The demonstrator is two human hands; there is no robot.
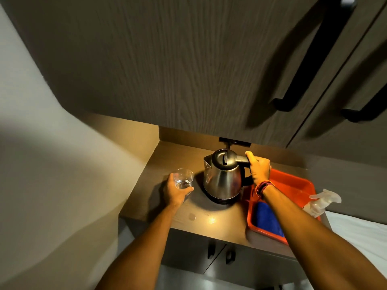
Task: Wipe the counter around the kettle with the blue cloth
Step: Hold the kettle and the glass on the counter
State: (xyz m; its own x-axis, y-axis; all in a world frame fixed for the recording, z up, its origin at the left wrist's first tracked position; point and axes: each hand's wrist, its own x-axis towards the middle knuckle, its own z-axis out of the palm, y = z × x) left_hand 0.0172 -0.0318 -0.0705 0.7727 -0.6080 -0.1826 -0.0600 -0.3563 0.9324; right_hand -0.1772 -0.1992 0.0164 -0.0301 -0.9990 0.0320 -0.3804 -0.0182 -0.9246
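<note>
So wiping hasn't started at all as far as I can tell. The blue cloth (266, 218) is lying folded in the near end of the red tray (293, 185), on the desk (159, 164) just right of the kettle (223, 176), partly hidden under my right forearm. Neither of my hands is on it.

My right hand (258, 169) is wrapped shut around the kettle handle, and the kettle looks to be sitting on its black base. My left hand (178, 190) is curled around a small glass (183, 178) with a bit of water in it, just left of the kettle.

My guess is I'm clearing stuff so I can get at the surface. Everything's left to do: free a hand, grab the cloth, wipe. There are a couple of wet-looking spots (192, 216) near the front edge that need it.

In the way: the kettle, the glass, and the tray hogging the right side. There's also a clear spray bottle (320, 203) at the tray's far right edge, and the kettle's cord runs up to the back wall
</note>
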